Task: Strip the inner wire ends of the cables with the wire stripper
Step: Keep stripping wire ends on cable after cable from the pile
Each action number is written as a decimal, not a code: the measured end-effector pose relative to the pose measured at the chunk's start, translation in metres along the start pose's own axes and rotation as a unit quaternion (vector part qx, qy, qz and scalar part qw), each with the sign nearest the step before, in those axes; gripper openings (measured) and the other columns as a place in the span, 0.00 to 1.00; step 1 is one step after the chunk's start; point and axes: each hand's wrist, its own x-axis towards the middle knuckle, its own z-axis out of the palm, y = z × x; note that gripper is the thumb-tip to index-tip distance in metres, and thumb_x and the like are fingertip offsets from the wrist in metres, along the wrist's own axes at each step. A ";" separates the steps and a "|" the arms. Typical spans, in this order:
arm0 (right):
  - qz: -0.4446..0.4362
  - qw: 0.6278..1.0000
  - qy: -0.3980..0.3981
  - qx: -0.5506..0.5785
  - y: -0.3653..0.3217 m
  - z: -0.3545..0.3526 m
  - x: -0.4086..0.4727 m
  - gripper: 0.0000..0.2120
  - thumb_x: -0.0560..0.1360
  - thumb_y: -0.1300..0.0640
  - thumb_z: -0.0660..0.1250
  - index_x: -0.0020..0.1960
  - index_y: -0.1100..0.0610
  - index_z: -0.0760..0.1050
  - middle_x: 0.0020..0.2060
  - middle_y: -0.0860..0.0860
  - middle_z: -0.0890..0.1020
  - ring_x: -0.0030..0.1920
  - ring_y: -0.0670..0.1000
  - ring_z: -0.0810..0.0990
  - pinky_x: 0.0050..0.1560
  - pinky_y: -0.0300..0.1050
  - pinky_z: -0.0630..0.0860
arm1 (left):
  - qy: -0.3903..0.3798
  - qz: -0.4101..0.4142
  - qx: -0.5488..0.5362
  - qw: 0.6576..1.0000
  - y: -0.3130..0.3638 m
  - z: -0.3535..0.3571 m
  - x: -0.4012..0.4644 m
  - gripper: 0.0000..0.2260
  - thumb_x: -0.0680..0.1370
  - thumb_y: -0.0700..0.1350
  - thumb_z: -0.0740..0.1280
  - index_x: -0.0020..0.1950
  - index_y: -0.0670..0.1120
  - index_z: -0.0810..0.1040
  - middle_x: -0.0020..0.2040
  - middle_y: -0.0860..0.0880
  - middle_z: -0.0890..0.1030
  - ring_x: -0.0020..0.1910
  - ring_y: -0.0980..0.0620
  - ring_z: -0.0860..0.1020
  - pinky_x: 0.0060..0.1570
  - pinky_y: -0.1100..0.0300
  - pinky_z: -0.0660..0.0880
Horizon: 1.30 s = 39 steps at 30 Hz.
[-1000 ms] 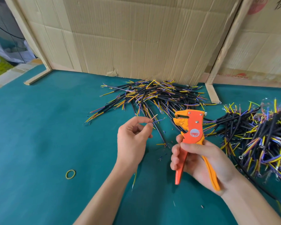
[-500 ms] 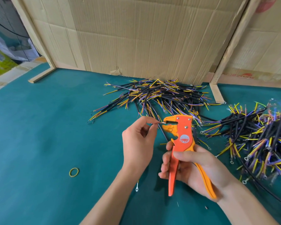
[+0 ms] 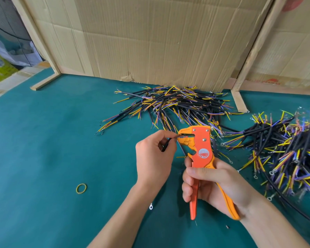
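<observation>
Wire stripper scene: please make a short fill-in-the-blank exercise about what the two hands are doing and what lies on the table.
1. The right hand grips the handles of the orange ____.
2. The left hand pinches a cable and feeds its end into the tool's ____.
3. On the green table, near the left forearm, lies a yellow rubber ____.
4. A pile of cables lies before the ____ wall.

Missing words: wire stripper; jaws; band; cardboard
</observation>
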 end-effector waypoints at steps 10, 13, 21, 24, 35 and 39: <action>0.002 1.000 0.005 -0.007 -0.002 0.002 0.000 0.07 0.72 0.62 0.72 0.44 0.61 0.74 0.33 0.59 0.71 0.30 0.58 0.72 0.33 0.52 0.74 | 0.004 0.008 0.011 1.000 -0.001 0.000 0.001 0.10 0.75 0.37 0.72 0.42 0.53 0.84 0.29 0.57 0.76 0.28 0.58 0.71 0.33 0.69 0.68; 0.002 1.000 0.005 -0.007 -0.002 0.000 0.000 0.06 0.72 0.62 0.72 0.45 0.61 0.75 0.33 0.59 0.71 0.31 0.58 0.72 0.33 0.53 0.75 | 0.005 0.008 0.011 1.000 -0.001 0.000 0.000 0.10 0.75 0.37 0.72 0.42 0.53 0.84 0.30 0.55 0.77 0.28 0.58 0.71 0.33 0.69 0.68; 0.001 1.000 -0.010 -0.003 0.000 -0.005 0.002 0.12 0.67 0.64 0.77 0.48 0.61 0.77 0.35 0.60 0.73 0.34 0.60 0.75 0.37 0.55 0.77 | 0.014 0.009 0.018 1.000 0.000 0.001 0.000 0.09 0.75 0.38 0.73 0.43 0.52 0.85 0.30 0.54 0.77 0.28 0.57 0.70 0.33 0.69 0.68; 0.004 1.000 -0.017 -0.004 0.000 -0.006 0.002 0.12 0.68 0.64 0.77 0.49 0.61 0.77 0.36 0.60 0.73 0.35 0.60 0.76 0.38 0.56 0.78 | 0.013 0.008 0.018 1.000 0.000 0.001 0.000 0.09 0.75 0.37 0.72 0.43 0.52 0.85 0.29 0.54 0.76 0.28 0.57 0.70 0.32 0.69 0.67; -0.008 1.000 -0.006 0.027 0.000 -0.009 0.003 0.17 0.65 0.65 0.80 0.50 0.62 0.79 0.39 0.64 0.77 0.39 0.63 0.78 0.42 0.59 0.79 | -0.002 -0.009 -0.030 1.000 -0.001 0.000 0.001 0.09 0.76 0.40 0.71 0.43 0.54 0.85 0.29 0.53 0.78 0.28 0.58 0.71 0.34 0.62 0.72; -0.006 1.000 -0.008 0.018 -0.001 -0.009 0.002 0.14 0.67 0.66 0.77 0.51 0.62 0.78 0.39 0.63 0.76 0.38 0.63 0.78 0.41 0.59 0.79 | -0.008 0.020 0.002 1.000 -0.001 0.002 -0.002 0.08 0.77 0.39 0.70 0.46 0.52 0.86 0.30 0.60 0.77 0.28 0.60 0.72 0.34 0.70 0.67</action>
